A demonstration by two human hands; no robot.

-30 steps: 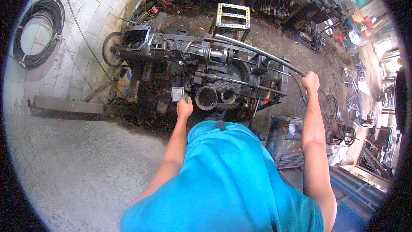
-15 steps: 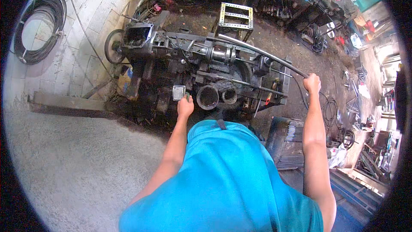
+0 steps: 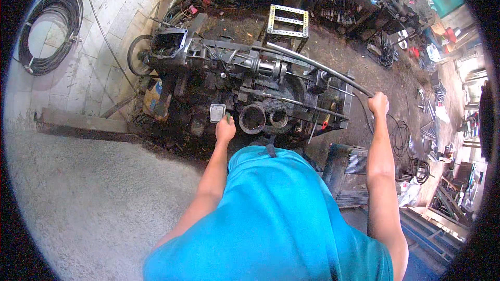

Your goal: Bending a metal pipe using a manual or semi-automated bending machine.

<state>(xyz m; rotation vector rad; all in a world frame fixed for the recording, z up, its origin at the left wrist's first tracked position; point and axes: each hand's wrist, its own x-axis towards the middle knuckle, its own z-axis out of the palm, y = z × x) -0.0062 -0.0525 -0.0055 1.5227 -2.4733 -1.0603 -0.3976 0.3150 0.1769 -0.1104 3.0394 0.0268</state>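
Note:
My right hand [image 3: 379, 105] is closed around the near end of a long grey metal bar [image 3: 323, 66]. The bar slants up and to the left over the far side of a dark, greasy lathe [image 3: 268, 67]. Close to the lathe's near left side, my left hand [image 3: 225, 130] is closed on a small greenish piece, mostly hidden by the fingers. Just beyond that hand sits a shallow rectangular metal tin [image 3: 217, 113]. To its right are a wide round can [image 3: 252, 119] and a smaller round can [image 3: 278, 119], both dark inside.
Beyond the lathe stands a perforated metal stand [image 3: 287, 22]. A coil of black cable [image 3: 49, 31] hangs on the left wall. At lower right is a ribbed metal stack [image 3: 346, 174]. Cluttered shelves [image 3: 359, 0] and loose cables [image 3: 400, 135] lie to the right.
The view has shifted very slightly. Both hands keep their grips, and the bar appears in nearly the same place.

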